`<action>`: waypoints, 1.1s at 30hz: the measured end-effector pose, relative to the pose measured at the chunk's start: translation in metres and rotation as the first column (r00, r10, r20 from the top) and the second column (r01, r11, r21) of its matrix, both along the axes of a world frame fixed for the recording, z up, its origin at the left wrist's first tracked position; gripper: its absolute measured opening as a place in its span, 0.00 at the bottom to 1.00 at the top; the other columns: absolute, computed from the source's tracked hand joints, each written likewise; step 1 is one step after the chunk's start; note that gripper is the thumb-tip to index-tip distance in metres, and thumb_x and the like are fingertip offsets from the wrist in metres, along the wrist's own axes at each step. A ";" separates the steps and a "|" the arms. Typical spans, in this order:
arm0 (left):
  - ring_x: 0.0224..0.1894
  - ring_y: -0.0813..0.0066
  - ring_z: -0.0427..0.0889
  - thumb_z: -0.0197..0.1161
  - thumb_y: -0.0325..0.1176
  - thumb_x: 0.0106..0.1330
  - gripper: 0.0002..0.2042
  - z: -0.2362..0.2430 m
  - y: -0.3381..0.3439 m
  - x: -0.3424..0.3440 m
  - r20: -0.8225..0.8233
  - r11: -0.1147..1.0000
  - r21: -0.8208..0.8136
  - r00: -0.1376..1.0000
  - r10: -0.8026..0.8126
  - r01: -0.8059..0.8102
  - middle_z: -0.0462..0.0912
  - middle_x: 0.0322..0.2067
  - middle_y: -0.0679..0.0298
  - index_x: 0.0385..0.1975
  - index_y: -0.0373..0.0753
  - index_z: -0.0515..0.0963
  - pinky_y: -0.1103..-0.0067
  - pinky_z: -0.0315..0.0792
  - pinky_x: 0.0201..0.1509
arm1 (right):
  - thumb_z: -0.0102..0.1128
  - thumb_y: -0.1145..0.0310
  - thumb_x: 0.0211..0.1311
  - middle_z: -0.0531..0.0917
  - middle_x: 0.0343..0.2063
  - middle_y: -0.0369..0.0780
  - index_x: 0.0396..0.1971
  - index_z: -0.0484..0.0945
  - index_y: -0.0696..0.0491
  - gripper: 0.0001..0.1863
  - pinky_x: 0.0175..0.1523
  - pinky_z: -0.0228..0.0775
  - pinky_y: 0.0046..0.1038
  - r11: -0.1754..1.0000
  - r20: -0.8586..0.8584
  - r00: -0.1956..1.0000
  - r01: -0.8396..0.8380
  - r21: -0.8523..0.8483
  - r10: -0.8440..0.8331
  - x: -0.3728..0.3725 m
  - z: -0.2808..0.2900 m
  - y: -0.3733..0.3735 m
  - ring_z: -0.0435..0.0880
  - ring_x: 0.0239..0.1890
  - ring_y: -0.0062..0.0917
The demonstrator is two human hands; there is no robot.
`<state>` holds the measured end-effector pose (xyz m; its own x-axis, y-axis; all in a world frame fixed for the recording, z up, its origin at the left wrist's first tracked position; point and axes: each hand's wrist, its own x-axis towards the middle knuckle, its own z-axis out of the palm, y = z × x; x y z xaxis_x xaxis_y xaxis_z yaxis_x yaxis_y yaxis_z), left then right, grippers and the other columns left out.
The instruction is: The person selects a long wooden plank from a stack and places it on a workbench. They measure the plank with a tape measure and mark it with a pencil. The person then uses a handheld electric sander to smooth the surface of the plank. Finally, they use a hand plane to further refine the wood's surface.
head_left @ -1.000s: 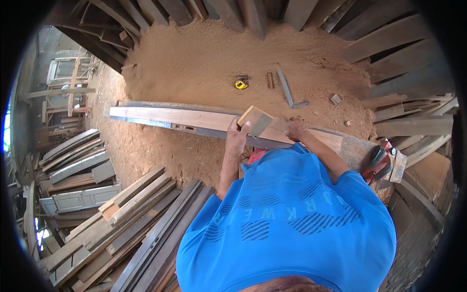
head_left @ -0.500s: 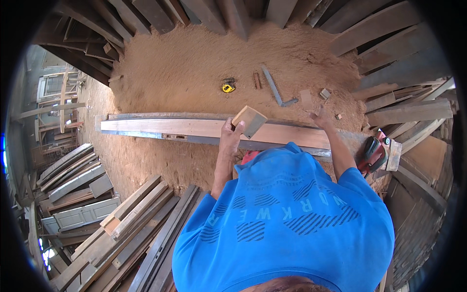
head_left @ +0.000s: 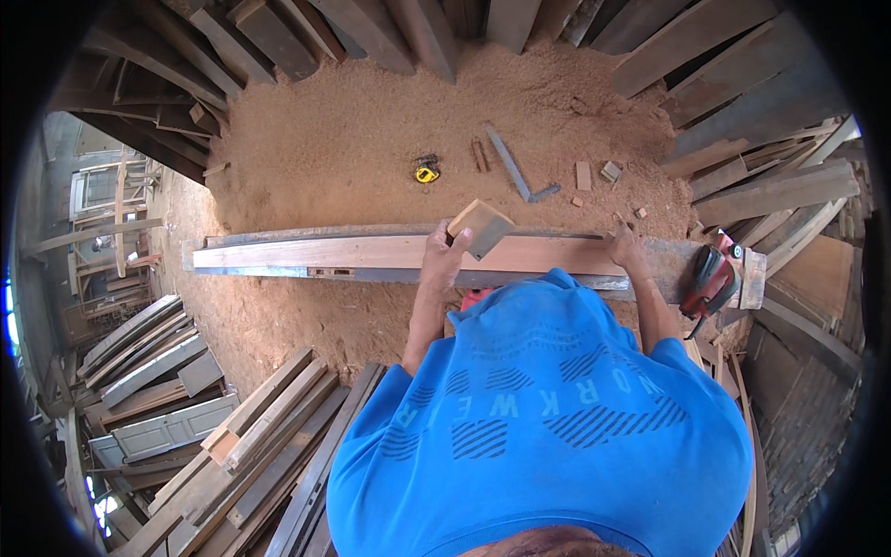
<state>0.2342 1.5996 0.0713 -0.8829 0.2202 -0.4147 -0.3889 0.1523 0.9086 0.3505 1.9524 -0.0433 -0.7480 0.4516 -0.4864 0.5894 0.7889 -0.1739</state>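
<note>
My left hand (head_left: 446,260) grips a small flat block (head_left: 481,228), tan along one side and grey along the other, with a small hole near a corner. It is held over a long pale wood plank (head_left: 371,251), which lies across in front of me. At the plank's right end is my right hand (head_left: 628,249), fingers drawn together. A thin tip shows above them, too small to name. A mortise-like slot (head_left: 331,273) is cut in the timber along the near edge.
Beyond the plank, on sawdust, lie a yellow tape measure (head_left: 427,173), a metal square (head_left: 516,169) and wood offcuts (head_left: 583,174). A red power tool (head_left: 710,281) sits at the right end. Stacked boards (head_left: 269,436) fill the near left; more boards (head_left: 761,195) lean around the far side.
My right hand has come back from near the offcuts to the plank's right end, and its fingers have closed. My left hand still holds the block, almost unmoved.
</note>
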 end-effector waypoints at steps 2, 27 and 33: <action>0.40 0.79 0.76 0.61 0.32 0.67 0.16 0.004 0.005 0.000 -0.011 0.999 -0.028 1.000 -0.024 0.024 0.80 0.38 0.63 0.50 0.32 0.73 0.80 0.70 0.48 | 0.56 0.53 0.62 0.78 0.54 0.51 0.57 0.72 0.56 0.28 0.62 0.66 0.39 0.981 0.003 1.000 0.003 -0.195 -0.002 -0.020 0.003 -0.005 0.76 0.58 0.45; 0.41 0.79 0.76 0.61 0.33 0.66 0.17 -0.027 -0.019 0.020 -0.007 0.999 -0.001 0.999 0.038 -0.038 0.80 0.40 0.62 0.50 0.30 0.72 0.80 0.71 0.48 | 0.56 0.56 0.58 0.76 0.54 0.57 0.62 0.68 0.51 0.32 0.64 0.64 0.40 0.983 -0.001 0.999 0.050 -0.174 -0.051 0.040 -0.036 0.039 0.74 0.59 0.48; 0.37 0.79 0.75 0.61 0.34 0.65 0.16 -0.023 -0.003 0.016 -0.059 1.000 0.000 0.998 -0.008 0.008 0.80 0.36 0.64 0.48 0.31 0.74 0.79 0.71 0.43 | 0.55 0.55 0.59 0.75 0.55 0.57 0.62 0.67 0.55 0.32 0.64 0.63 0.42 0.971 -0.108 0.986 0.098 -0.218 -0.124 0.038 -0.059 0.036 0.72 0.60 0.50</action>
